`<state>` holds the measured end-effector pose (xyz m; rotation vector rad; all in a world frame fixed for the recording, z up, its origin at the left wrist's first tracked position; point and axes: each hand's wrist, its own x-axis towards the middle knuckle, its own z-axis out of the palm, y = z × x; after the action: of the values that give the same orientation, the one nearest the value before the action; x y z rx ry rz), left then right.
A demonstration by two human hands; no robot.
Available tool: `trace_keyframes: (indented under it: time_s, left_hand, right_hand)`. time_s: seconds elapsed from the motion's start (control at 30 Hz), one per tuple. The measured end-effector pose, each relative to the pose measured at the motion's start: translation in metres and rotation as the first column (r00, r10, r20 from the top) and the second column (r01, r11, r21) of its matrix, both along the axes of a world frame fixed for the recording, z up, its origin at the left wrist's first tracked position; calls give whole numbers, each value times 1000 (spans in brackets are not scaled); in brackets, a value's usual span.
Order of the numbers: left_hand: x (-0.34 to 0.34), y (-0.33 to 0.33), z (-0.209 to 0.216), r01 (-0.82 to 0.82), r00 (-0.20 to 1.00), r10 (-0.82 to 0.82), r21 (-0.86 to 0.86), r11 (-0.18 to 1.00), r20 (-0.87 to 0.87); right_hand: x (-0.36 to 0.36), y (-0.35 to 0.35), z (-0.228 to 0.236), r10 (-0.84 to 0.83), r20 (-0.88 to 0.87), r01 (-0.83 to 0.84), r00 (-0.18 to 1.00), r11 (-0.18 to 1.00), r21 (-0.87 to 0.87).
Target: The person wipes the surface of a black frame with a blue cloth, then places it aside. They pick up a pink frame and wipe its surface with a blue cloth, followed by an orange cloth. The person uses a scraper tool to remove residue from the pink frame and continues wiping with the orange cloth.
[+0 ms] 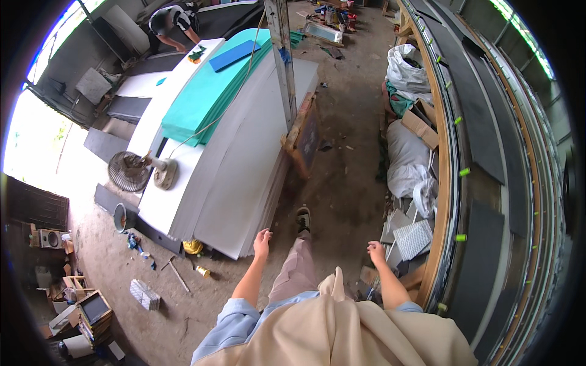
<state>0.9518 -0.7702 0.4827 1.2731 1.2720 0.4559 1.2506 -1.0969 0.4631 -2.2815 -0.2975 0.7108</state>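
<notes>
My left hand (262, 243) hangs beside the near corner of a tall stack of white and grey sheets (235, 177). Its fingers are loosely bent and apart, and nothing shows in them. On the other side, my right hand (376, 251) hovers left of the bags and scraps along the bench, its fingers also half curled and holding nothing visible. One shoe (303, 221) is stepped forward on the floor between the stack and the bench. A beige cloth (342, 329) covers my front, over light blue sleeves.
Turquoise sheets (207, 91) top the stack, near a fan (129, 171) and a metal post (282, 67). A long wood-edged bench (442, 152) runs along the right, past white sacks (408, 70). Another person (174, 24) leans over sheets at the far left. Tools (177, 274) litter the floor.
</notes>
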Motion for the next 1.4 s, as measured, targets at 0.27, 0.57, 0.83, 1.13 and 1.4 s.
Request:
trace_keyframes:
  time_s: [0.27, 0.57, 0.83, 1.13, 1.4]
  left_hand:
    - [158, 105, 13, 136, 972, -125, 43, 990, -199]
    - [263, 200, -13, -124, 991, 120, 71, 990, 68]
    - [327, 234, -47, -69, 991, 34, 280, 957, 129]
    - [334, 230, -54, -42, 989, 8, 224, 974, 150]
    - [342, 198, -51, 55, 969, -50, -17, 998, 242]
  right_hand:
    - [96, 151, -1, 267, 23, -265, 964, 963, -44]
    - [215, 380, -15, 503, 53, -500, 863, 864, -56]
    - [188, 514, -72, 303, -50, -306, 952, 951, -45]
    - [152, 531, -83, 165, -18, -164, 986, 986, 6]
    - [174, 504, -85, -150, -129, 136, 980, 985, -108]
